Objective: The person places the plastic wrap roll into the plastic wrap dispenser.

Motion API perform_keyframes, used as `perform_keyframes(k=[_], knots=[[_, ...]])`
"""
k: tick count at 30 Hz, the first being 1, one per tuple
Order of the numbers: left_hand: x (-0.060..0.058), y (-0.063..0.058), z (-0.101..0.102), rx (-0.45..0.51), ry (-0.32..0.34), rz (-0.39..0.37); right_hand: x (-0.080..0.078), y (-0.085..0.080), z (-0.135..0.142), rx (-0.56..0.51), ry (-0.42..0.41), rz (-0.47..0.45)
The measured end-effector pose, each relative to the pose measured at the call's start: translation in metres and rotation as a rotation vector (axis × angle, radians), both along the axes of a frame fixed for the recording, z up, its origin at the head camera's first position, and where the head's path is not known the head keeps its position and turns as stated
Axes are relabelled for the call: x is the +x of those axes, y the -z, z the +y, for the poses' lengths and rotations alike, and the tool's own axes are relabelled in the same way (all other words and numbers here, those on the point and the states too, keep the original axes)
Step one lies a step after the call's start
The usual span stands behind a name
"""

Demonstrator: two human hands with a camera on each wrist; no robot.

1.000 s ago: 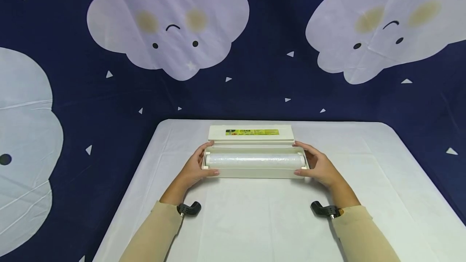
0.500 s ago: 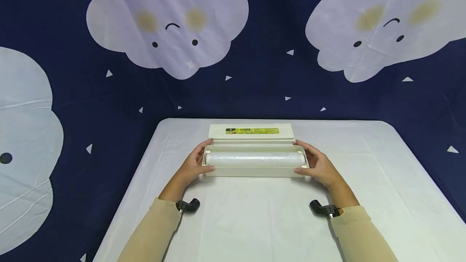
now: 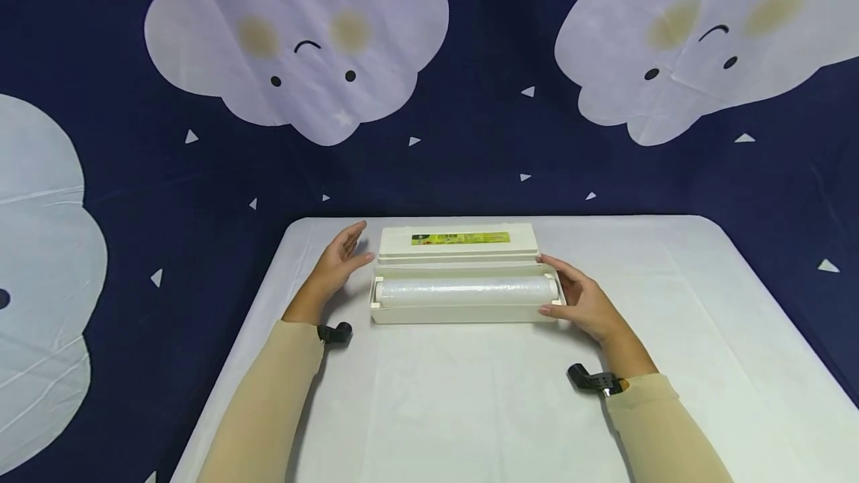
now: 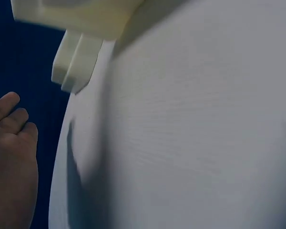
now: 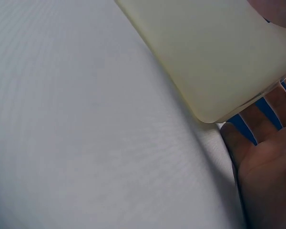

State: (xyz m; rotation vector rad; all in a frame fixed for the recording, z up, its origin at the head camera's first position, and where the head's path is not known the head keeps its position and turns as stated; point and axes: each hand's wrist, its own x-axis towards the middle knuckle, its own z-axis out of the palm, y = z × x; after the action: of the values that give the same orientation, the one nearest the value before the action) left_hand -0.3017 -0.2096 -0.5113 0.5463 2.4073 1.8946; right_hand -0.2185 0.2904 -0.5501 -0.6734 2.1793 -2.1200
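Note:
A cream plastic-wrap dispenser box [image 3: 463, 314] lies on the table with its clear roll of plastic wrap [image 3: 466, 291] inside. Its lid [image 3: 458, 250], bearing a yellow-green label [image 3: 460, 238], is swung back behind the box. My right hand [image 3: 585, 304] grips the box's right end, thumb on the front wall and fingers around the end toward the back. To the left of the lid is my left hand [image 3: 335, 263], fingers extended and holding nothing, the thumb pointing at the lid's left end. In the left wrist view the left palm [image 4: 12, 167] shows apart from the box.
A white cloth covers the table [image 3: 429, 408], which has rounded far corners. Behind it hangs a dark blue curtain [image 3: 483, 170] printed with clouds and small triangles. Each wrist wears a small black camera mount, one on the left [image 3: 335, 333] and one on the right [image 3: 593, 379].
My left hand has let go of the box's left end and moved up and left, beside the lid. The right hand keeps its grip. The head view has shifted slightly.

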Motion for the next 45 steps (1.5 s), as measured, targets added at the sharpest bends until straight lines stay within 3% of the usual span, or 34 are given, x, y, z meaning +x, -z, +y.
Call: perform_keyframes(k=[5,10,24,33,38,45], knots=[[-0.017,0.000,0.004,-0.112,-0.052,-0.057,0.000,0.004,0.000,0.004,0.012,-0.007],[-0.027,0.001,0.009,-0.198,-0.087,-0.088,0.000,0.005,0.001,0.015,0.009,-0.006],[-0.042,0.008,0.030,-0.321,-0.070,-0.108,-0.002,-0.002,-0.002,0.045,0.016,-0.024],[-0.048,0.010,0.035,-0.286,-0.030,-0.146,-0.003,-0.001,-0.001,0.052,0.023,-0.039],[-0.049,0.010,0.038,-0.252,0.003,-0.140,-0.001,-0.001,-0.001,0.051,0.024,-0.044],[-0.050,0.015,0.038,-0.226,0.000,-0.111,0.002,0.000,0.001,0.045,0.024,-0.041]])
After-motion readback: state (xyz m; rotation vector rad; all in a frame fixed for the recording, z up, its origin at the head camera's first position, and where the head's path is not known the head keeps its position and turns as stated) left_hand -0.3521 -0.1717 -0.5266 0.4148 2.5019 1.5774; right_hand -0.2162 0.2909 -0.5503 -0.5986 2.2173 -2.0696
